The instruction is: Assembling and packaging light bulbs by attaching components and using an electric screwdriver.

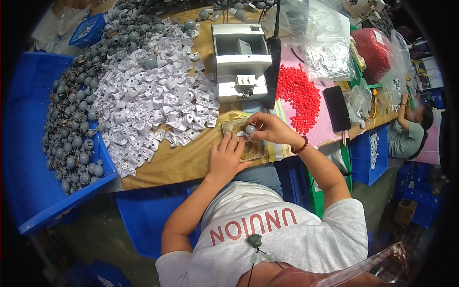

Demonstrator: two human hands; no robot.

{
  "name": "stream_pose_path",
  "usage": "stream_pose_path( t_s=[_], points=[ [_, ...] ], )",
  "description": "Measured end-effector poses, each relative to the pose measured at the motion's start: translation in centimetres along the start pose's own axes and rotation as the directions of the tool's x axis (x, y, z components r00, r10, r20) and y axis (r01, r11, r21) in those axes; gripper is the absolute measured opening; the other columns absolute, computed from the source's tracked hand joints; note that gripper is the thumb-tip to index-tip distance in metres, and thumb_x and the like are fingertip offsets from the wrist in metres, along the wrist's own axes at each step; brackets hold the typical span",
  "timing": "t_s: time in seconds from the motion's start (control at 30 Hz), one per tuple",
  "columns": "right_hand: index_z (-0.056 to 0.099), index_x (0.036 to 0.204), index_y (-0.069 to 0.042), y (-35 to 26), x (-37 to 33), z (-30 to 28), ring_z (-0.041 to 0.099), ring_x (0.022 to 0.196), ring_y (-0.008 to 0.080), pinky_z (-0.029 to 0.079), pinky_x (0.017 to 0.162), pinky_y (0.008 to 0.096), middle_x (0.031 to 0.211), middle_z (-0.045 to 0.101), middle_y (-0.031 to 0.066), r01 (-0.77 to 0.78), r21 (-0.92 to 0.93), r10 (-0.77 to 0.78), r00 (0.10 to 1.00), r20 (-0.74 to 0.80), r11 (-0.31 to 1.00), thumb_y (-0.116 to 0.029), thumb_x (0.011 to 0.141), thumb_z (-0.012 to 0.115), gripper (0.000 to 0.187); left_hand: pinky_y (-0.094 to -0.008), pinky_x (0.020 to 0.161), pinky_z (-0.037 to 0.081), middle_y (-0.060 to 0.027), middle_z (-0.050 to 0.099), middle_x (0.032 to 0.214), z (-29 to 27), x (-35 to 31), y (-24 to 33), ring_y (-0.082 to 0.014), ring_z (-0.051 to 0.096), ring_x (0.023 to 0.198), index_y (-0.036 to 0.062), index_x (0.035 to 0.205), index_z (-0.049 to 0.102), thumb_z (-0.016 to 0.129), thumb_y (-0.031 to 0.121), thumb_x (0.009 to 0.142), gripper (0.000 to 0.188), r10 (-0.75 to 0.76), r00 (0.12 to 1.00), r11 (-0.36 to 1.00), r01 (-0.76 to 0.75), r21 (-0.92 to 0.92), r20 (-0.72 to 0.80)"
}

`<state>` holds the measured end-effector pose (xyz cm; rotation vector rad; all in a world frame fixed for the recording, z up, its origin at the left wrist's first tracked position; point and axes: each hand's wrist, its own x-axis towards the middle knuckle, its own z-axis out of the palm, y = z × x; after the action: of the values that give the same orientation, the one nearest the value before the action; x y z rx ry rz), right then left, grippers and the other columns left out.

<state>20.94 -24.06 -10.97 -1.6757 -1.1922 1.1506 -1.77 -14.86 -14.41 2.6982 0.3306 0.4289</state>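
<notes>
My right hand (272,129), with a beaded bracelet at its wrist, pinches a small grey ball-shaped part (250,129) between thumb and fingers. Under it sits a square, pale work block (258,153) at the table's near edge. A small white piece (241,134) shows just below the ball, partly hidden by my fingers. My left hand (225,158) lies palm down at the block's left side, fingers stretched and thumb apart. Its fingertips reach close to the white piece; whether they press on it I cannot tell.
Left of my hands spreads a heap of white plastic parts (138,100), beside grey ball parts (71,143) spilling into a blue bin (28,143). A grey metal machine (241,62) stands ahead. Red pieces (299,95) and a black phone (337,109) lie right. Another person (406,136) sits far right.
</notes>
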Motion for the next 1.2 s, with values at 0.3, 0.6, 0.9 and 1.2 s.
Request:
stream_pose_path(
  t_s=[0.3, 0.6, 0.9, 1.2],
  points=[
    [0.065, 0.123, -0.002, -1.3, 1.2, 0.9, 0.069, 0.083, 0.0280, 0.057, 0.074, 0.0356, 0.104, 0.060, 0.0155, 0.152, -0.414, -0.143, 0.988, 0.053, 0.897, -0.009, 0.082, 0.078, 0.043, -0.0441, 0.094, 0.048, -0.0121, 0.062, 0.120, 0.1, 0.8, -0.4, -0.0322, 0.057, 0.122, 0.0059, 0.116, 0.068, 0.083, 0.028, 0.077, 0.047, 0.010, 0.996, 0.998, -0.015, -0.063, -0.086],
    [0.059, 0.132, -0.006, -0.2, 0.7, 2.5, 0.059, 0.100, 0.0361, 0.050, 0.085, 0.0418, 0.110, 0.057, 0.0180, 0.080, -0.439, -0.160, 0.976, -0.148, 0.895, -0.016, 0.083, 0.079, 0.053, -0.0436, 0.089, 0.048, -0.0089, 0.064, 0.112, -0.2, 2.5, -0.1, -0.0295, 0.060, 0.110, 0.0072, 0.117, 0.066, 0.078, 0.016, 0.078, 0.042, -0.135, 0.988, 0.982, 0.123, -0.145, -0.076],
    [0.055, 0.135, 0.000, 0.4, 3.0, -2.7, 0.063, 0.095, 0.0247, 0.052, 0.078, 0.0336, 0.113, 0.060, 0.0161, 0.079, -0.614, -0.558, 0.520, -0.647, 0.785, -0.013, 0.088, 0.075, 0.053, -0.0413, 0.084, 0.046, -0.0054, 0.064, 0.103, -0.1, 3.7, -0.1, -0.0264, 0.059, 0.102, 0.0088, 0.119, 0.066, 0.077, 0.016, 0.076, 0.045, -0.132, 0.984, 0.990, 0.123, -0.075, -0.123],
    [0.055, 0.121, 0.003, 1.0, 6.4, -4.8, 0.063, 0.083, 0.0101, 0.051, 0.072, 0.0249, 0.095, 0.066, 0.0051, 0.219, 0.057, -0.065, 0.511, -0.857, 0.974, -0.010, 0.092, 0.074, 0.037, -0.0418, 0.082, 0.046, -0.0062, 0.064, 0.097, 0.8, 4.0, -0.2, -0.0274, 0.060, 0.096, 0.0078, 0.112, 0.068, 0.075, 0.012, 0.072, 0.041, -0.134, 0.978, 0.989, 0.123, -0.077, -0.158]
  ],
)
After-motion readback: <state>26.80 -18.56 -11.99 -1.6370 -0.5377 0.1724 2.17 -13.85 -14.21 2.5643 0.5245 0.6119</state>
